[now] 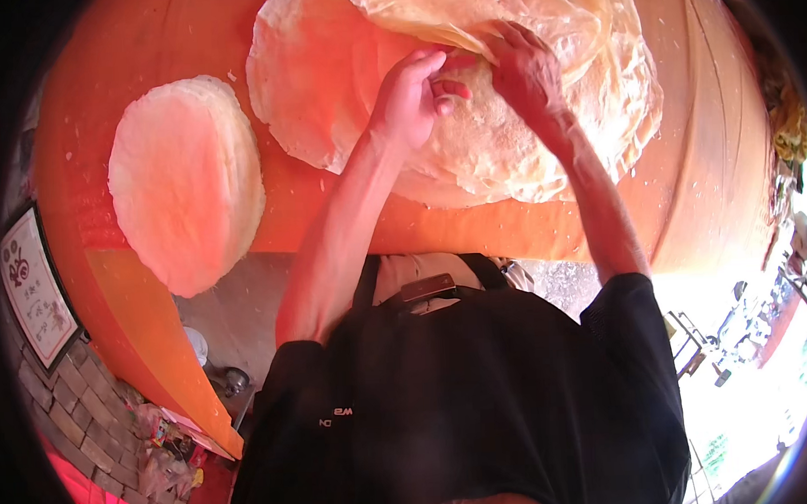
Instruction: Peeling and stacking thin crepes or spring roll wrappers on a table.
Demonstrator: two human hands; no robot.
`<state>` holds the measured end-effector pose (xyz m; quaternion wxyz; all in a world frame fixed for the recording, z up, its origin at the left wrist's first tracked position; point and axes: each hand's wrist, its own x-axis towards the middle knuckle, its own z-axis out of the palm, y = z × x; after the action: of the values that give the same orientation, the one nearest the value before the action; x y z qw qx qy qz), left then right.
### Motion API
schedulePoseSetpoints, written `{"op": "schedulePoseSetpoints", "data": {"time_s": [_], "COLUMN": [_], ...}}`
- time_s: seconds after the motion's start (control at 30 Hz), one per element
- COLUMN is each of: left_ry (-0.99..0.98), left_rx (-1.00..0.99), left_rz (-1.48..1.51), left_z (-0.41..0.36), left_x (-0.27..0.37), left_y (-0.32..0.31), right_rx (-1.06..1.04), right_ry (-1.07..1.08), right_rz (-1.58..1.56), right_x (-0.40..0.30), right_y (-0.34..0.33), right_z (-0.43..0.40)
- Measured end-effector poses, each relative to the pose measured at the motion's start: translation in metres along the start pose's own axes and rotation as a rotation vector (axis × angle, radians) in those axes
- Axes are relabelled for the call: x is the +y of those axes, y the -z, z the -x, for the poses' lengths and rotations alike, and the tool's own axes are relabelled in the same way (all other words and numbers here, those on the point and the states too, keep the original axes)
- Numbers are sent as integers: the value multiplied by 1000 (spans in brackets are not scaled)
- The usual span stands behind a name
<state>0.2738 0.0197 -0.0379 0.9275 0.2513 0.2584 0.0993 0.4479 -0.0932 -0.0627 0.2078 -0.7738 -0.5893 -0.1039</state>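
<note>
A wide pile of thin, round flatbread sheets (467, 156) lies on the orange-covered table before me. Its upper sheets are wrinkled and yellowish; the left part is smoother and paler. My right hand (527, 64) pinches the edge of a loose top sheet (428, 11), which is lifted and folded back away from me. Close by on the left, my left hand (415, 95) hovers over the pile with thumb and fingers apart and the fingers loosely curled. Nothing shows in its grasp. A smaller, neat stack of pale flatbreads (181, 180) sits further left, near the table's front edge.
Crumbs dot the orange table cover (295, 216), which has creases on the right. A framed panel with writing (39, 285) stands at the left by a brick surface (82, 410). Plastic bags (164, 467) lie low on the left. Bright clutter (746, 327) fills the right.
</note>
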Motion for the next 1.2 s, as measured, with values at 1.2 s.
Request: {"op": "schedulePoseSetpoints", "data": {"time_s": [1.2], "left_ry": [24], "left_rx": [270], "left_rz": [72], "left_z": [104], "left_x": [-66], "left_y": [26], "right_rx": [-304], "right_ry": [-79], "right_rz": [-165], "right_x": [-61], "right_y": [90], "right_z": [96]}}
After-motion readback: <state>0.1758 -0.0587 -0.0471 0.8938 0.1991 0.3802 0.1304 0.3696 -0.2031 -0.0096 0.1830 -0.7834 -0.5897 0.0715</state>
